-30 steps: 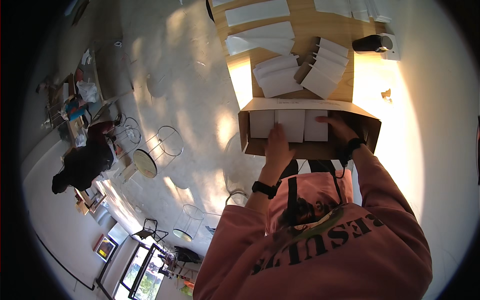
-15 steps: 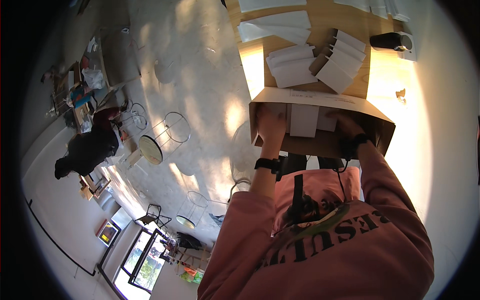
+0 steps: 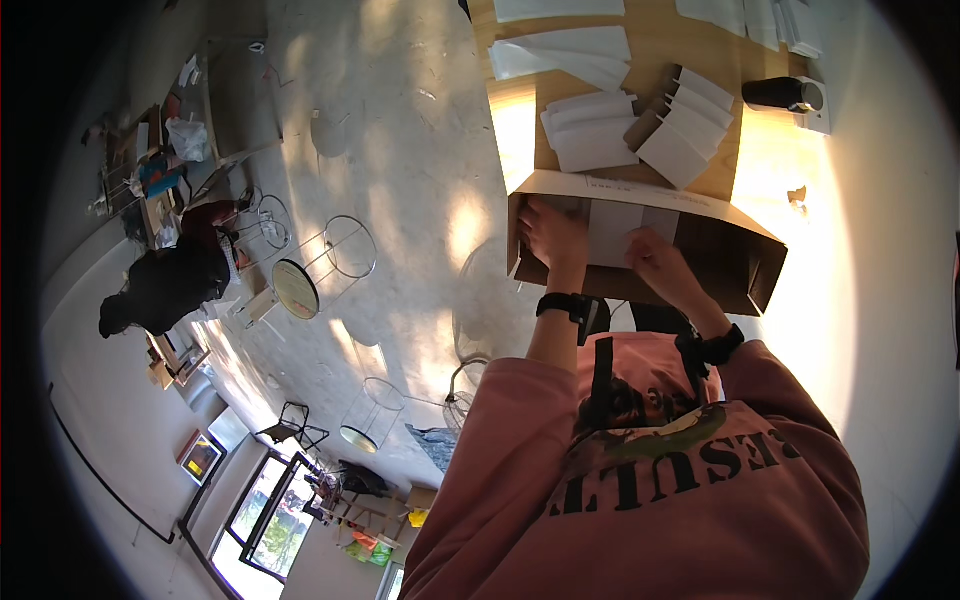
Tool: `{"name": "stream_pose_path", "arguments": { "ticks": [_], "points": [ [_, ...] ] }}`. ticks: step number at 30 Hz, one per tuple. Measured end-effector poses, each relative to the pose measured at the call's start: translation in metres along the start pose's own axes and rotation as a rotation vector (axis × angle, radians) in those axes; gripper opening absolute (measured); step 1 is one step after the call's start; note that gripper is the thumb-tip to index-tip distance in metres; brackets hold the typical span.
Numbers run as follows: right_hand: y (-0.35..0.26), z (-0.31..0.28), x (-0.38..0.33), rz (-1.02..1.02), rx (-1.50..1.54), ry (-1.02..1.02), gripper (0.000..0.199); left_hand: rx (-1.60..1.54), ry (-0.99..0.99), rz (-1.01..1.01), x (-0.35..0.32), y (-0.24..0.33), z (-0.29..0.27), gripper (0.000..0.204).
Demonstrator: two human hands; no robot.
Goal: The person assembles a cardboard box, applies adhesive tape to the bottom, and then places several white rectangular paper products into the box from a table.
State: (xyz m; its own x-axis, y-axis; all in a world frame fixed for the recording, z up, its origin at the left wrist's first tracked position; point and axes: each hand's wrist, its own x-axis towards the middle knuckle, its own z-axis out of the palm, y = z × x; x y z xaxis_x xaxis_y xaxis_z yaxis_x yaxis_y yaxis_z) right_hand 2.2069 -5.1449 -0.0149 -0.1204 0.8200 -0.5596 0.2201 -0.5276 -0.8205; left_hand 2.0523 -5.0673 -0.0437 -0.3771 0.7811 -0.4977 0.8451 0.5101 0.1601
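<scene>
An open brown cardboard box [image 3: 735,262] lies in front of me at the table's near edge, its opening toward me. Flat white pieces [image 3: 608,222] stand inside along its far wall. My left hand [image 3: 556,238] reaches into the box's left end with fingers bent, tips in shadow; whatever they grip is hidden. Over the middle of the opening is my right hand [image 3: 662,265], its fingers curled together close to the white pieces. I cannot make out whether it holds anything. Both wrists wear black bands.
Beyond the box, folded white cartons [image 3: 592,140] and a fanned stack of white cartons [image 3: 680,135] lie on the wooden table [image 3: 560,82]. A black cylinder [image 3: 780,95] is by the right wall. Stools [image 3: 296,289] and another person [image 3: 180,280] are to the left.
My right hand has moved left from the box's right part to its middle, fingers curling. My left hand remains at the left end, slightly shifted. The view has moved a little.
</scene>
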Motion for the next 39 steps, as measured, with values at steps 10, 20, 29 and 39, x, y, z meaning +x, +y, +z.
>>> {"name": "stream_pose_path", "arguments": {
  "ticks": [10, 20, 29, 39],
  "points": [
    [0.012, 0.024, 0.008, -0.032, -0.207, -0.004, 0.033, -0.335, -0.171, 0.256, 0.006, -0.047, -0.002, 0.059],
    [0.025, 0.030, 0.015, -0.017, -0.110, 0.059, 0.031, -0.260, -0.190, 0.205, 0.021, -0.037, -0.005, 0.055],
    [0.029, 0.031, 0.017, -0.005, -0.142, 0.112, 0.026, 0.038, 0.069, 0.284, -0.019, -0.014, -0.034, 0.052],
    [0.028, 0.039, 0.021, -0.046, -0.192, 0.167, 0.023, 0.171, 0.019, 0.327, -0.026, -0.017, -0.046, 0.026]
  ]
}}
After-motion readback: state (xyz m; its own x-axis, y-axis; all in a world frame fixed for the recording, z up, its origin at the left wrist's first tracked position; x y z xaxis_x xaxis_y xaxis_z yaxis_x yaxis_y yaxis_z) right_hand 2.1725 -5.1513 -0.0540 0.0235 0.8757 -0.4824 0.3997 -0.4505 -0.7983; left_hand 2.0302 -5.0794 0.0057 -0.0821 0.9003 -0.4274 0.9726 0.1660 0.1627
